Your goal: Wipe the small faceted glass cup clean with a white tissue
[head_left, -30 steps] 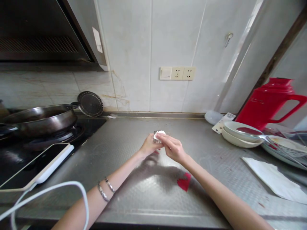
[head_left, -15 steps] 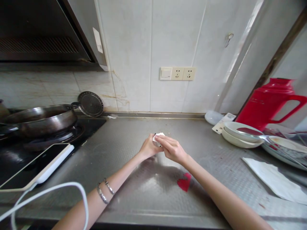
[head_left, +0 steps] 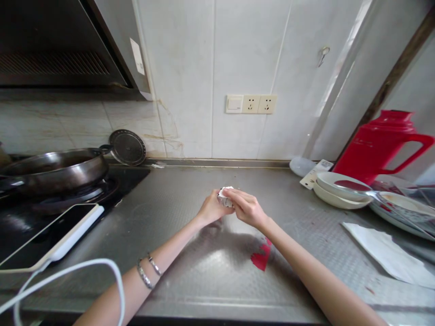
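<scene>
Above the middle of the steel counter [head_left: 176,185], my left hand [head_left: 210,210] is closed around a small silvery thing [head_left: 227,202], mostly hidden by the fingers; its kind is not clear. A crumpled white piece [head_left: 223,193], like tissue paper, covers its top. My right hand [head_left: 249,210] is closed, fingers together, pinching the white piece against the silvery thing. Both hands touch there. On the counter just below my right forearm lies a torn red scrap [head_left: 261,259].
To the left, a steel pan [head_left: 68,170] sits on the black stove, with a phone [head_left: 50,235] and white cable [head_left: 113,267] in front. At right are stacked white bowls [head_left: 340,197], a red thermos jug [head_left: 377,145] and a folded paper towel [head_left: 387,253].
My right hand has shifted slightly right and up, turning a little over the white piece. More of the silvery thing shows between the hands. My left hand has hardly moved.
</scene>
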The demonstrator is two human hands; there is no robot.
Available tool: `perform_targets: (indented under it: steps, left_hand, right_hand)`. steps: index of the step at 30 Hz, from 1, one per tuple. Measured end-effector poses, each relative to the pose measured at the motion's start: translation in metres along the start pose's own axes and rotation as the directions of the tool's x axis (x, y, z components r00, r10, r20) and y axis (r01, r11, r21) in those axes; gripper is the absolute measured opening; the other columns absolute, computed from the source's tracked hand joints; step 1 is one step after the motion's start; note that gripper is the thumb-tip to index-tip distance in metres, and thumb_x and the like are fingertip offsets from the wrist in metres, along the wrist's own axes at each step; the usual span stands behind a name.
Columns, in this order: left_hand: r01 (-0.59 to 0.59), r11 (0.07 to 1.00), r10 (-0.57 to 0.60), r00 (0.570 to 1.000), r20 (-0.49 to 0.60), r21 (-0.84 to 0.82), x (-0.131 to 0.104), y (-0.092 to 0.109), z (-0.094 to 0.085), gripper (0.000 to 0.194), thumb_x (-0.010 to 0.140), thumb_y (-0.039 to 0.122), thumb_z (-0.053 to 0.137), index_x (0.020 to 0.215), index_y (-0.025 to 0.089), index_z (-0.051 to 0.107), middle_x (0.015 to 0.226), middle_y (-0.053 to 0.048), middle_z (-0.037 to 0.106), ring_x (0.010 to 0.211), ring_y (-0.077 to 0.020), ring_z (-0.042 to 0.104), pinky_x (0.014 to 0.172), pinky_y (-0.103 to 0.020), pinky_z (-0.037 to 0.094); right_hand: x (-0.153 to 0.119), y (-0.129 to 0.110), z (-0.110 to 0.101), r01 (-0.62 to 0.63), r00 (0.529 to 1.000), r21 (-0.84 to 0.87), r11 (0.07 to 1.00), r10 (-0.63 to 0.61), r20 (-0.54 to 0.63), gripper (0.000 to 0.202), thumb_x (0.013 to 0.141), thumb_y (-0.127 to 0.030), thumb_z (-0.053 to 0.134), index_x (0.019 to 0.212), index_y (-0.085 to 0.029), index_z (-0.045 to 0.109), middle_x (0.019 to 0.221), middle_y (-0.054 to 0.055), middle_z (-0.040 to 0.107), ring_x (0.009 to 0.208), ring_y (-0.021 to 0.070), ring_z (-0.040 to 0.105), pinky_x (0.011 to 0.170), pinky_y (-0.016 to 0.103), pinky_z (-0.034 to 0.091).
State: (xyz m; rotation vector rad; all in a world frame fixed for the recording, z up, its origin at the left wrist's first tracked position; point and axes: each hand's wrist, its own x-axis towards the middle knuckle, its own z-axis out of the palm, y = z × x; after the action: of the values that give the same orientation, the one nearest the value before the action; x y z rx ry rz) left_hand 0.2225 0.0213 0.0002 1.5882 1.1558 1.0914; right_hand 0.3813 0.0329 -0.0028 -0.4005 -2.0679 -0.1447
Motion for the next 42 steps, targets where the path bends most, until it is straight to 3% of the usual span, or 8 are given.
perform_targets:
  steps: [5,8,14,21,25,31,36,42]
  left_hand:
    - [0.067,0.997,-0.068,0.997,-0.048,-0.022,-0.004,0.002,0.002,0.058,0.053,0.028,0.083,0.102,0.015,0.054,0.075,0.0,0.062,0.056,-0.0111,0.057,0.043,-0.018,0.042]
    - [0.108,0.988,-0.106,0.994,0.03,-0.111,-0.005,0.007,-0.001,0.057,0.056,0.031,0.082,0.102,0.015,0.051,0.069,0.002,0.058,0.053,-0.011,0.056,0.041,-0.019,0.044]
    - [0.181,0.95,-0.126,0.968,0.216,-0.256,-0.004,0.015,-0.014,0.052,0.062,0.04,0.078,0.103,0.015,0.059,0.074,-0.001,0.061,0.052,-0.01,0.058,0.044,-0.021,0.049]
    - [0.211,0.93,-0.158,0.969,0.19,-0.302,-0.005,0.014,-0.01,0.061,0.061,0.051,0.078,0.107,0.014,0.061,0.082,-0.005,0.064,0.054,-0.0105,0.058,0.045,-0.022,0.052]
    - [0.205,0.918,-0.137,0.967,0.215,-0.34,-0.002,0.009,-0.013,0.08,0.057,0.059,0.077,0.12,0.017,0.048,0.1,-0.011,0.064,0.054,-0.0112,0.061,0.043,-0.023,0.051]
    - [-0.003,0.993,0.023,0.985,0.173,-0.114,0.007,-0.009,-0.019,0.116,0.045,0.037,0.089,0.139,0.025,0.023,0.123,-0.017,0.055,0.066,-0.014,0.065,0.053,-0.026,0.052]
    - [-0.272,0.962,0.272,0.96,0.057,-0.01,0.003,-0.013,-0.006,0.093,0.054,0.025,0.086,0.131,0.021,0.034,0.122,-0.012,0.059,0.108,-0.0235,0.06,0.094,-0.036,0.046]
    - [-0.212,0.973,0.218,0.975,-0.053,0.094,-0.005,-0.009,0.0,0.074,0.064,0.028,0.077,0.126,0.02,0.038,0.106,-0.007,0.067,0.091,-0.0197,0.066,0.082,-0.031,0.05]
  right_hand:
    - [0.007,0.0,0.002,-0.369,0.916,0.21,0.905,0.392,-0.081,0.03,0.093,-0.024,0.046,0.121,-0.025,0.059,0.103,0.006,0.073,0.096,0.0205,0.07,0.083,0.035,0.058]
    - [0.012,0.001,0.001,-0.511,0.831,0.446,0.735,0.556,0.036,0.031,0.093,-0.032,0.048,0.121,-0.023,0.058,0.107,0.008,0.072,0.1,0.0214,0.068,0.088,0.038,0.055]
    - [0.017,0.006,-0.011,-0.564,0.819,0.624,0.54,0.464,0.339,0.055,0.086,-0.043,0.059,0.136,-0.026,0.043,0.136,0.012,0.054,0.116,0.0244,0.059,0.097,0.045,0.049]
    - [0.003,0.007,0.007,-0.47,0.882,0.39,0.792,0.399,0.253,0.102,0.06,-0.033,0.084,0.145,-0.025,0.028,0.143,0.016,0.043,0.127,0.0288,0.048,0.104,0.047,0.042]
    - [0.001,0.006,0.014,-0.486,0.872,0.409,0.773,0.459,0.169,0.091,0.064,-0.028,0.08,0.142,-0.024,0.034,0.135,0.015,0.05,0.119,0.0266,0.055,0.097,0.042,0.048]
    - [0.005,0.014,0.014,-0.647,0.694,0.584,0.49,0.696,0.185,0.075,0.069,-0.032,0.076,0.135,-0.021,0.042,0.119,0.013,0.063,0.1,0.022,0.066,0.082,0.036,0.057]
    - [0.006,0.007,0.02,-0.668,0.673,0.569,0.48,0.715,0.187,0.07,0.065,-0.033,0.079,0.127,-0.018,0.052,0.119,0.012,0.065,0.104,0.0228,0.065,0.092,0.038,0.053]
    - [0.012,0.003,0.009,-0.689,0.621,0.679,0.254,0.689,0.373,0.045,0.083,-0.05,0.058,0.113,-0.018,0.063,0.112,0.011,0.068,0.098,0.0225,0.066,0.079,0.037,0.058]
